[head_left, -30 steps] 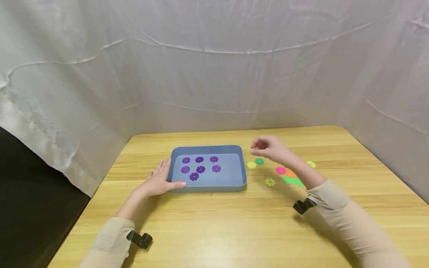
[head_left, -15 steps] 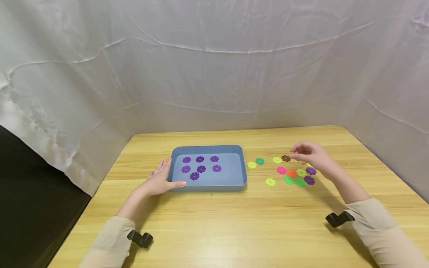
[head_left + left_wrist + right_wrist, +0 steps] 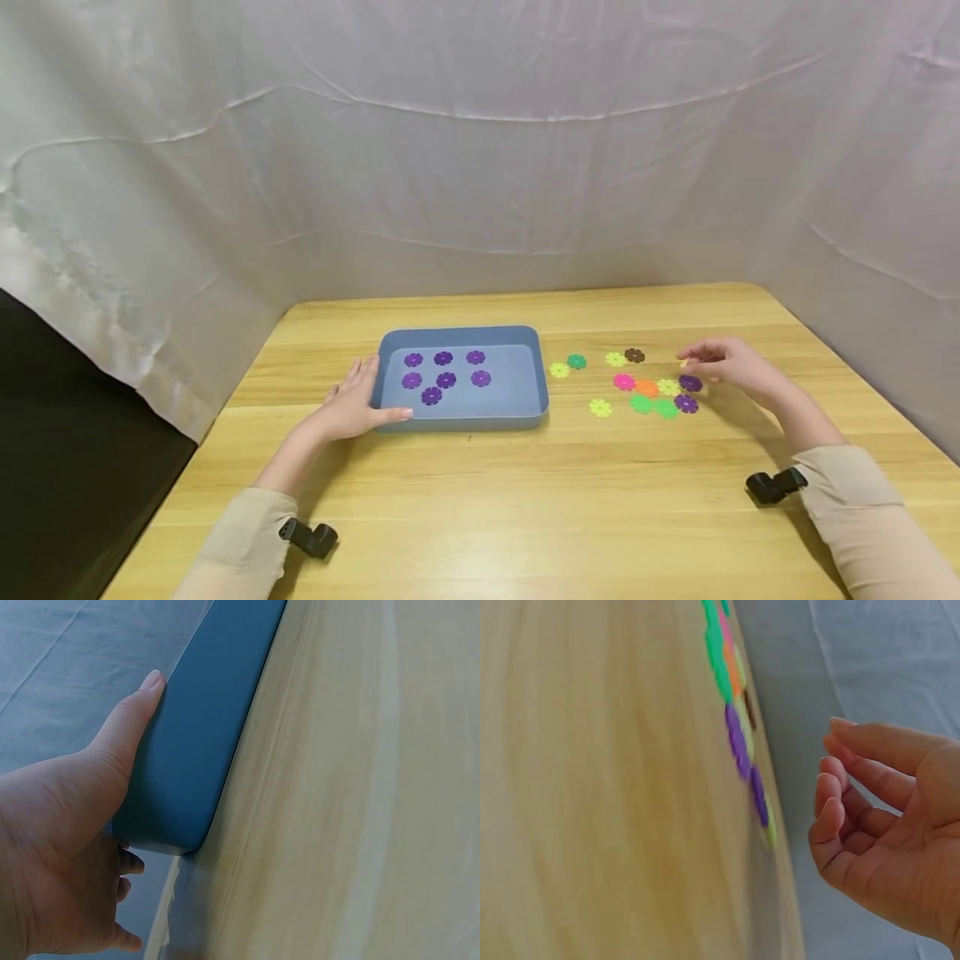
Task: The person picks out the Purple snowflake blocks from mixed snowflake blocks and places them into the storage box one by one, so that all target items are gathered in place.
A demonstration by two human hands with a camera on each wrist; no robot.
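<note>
While the left hand (image 3: 351, 408) lies flat against the near left corner of the blue tray (image 3: 461, 419), thumb along its front wall as if to steady it, the right hand (image 3: 731, 369) hovers empty with fingers loosely curled just right of the scattered discs, well right of the tray. Nearest its fingertips is a purple disc (image 3: 691, 383), a small flat flower-shaped piece, lying on the wooden table (image 3: 525, 500) among green, orange, pink and yellow ones. Seven matching purple discs (image 3: 446, 380) sit inside the tray.
</note>
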